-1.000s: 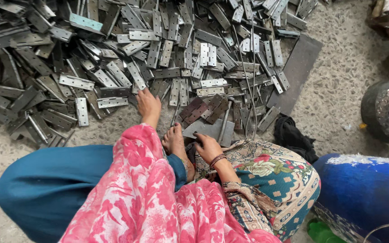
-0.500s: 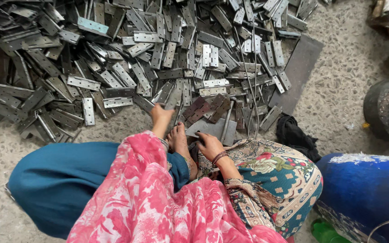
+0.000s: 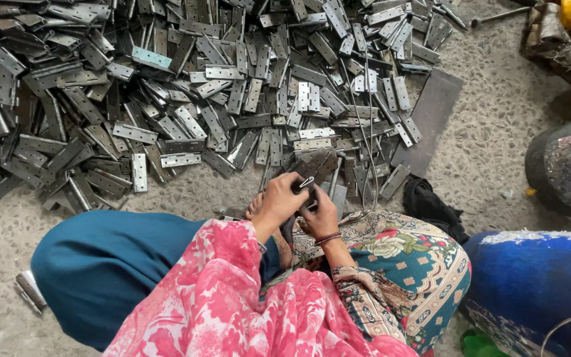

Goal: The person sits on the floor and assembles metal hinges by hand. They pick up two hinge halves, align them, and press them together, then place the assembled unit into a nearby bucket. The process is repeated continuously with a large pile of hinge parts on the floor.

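**Both hands on one hinge at the edge of the heap**

The heap of grey metal hinges (image 3: 186, 99) spreads over the speckled floor (image 3: 497, 132) ahead of me. A flat steel plate (image 3: 429, 121) lies at its right edge. My left hand (image 3: 279, 201) and right hand (image 3: 320, 213) meet just below the heap, fingers clamped on one small hinge (image 3: 306, 183).

Small metal hinge piece (image 3: 306, 183) at the pile's near edge

Grey, flat and narrow (mostly covered by fingers), it sits tilted between the left hand (image 3: 277, 201) and right hand (image 3: 322, 213), one pale end poking out above the floor.
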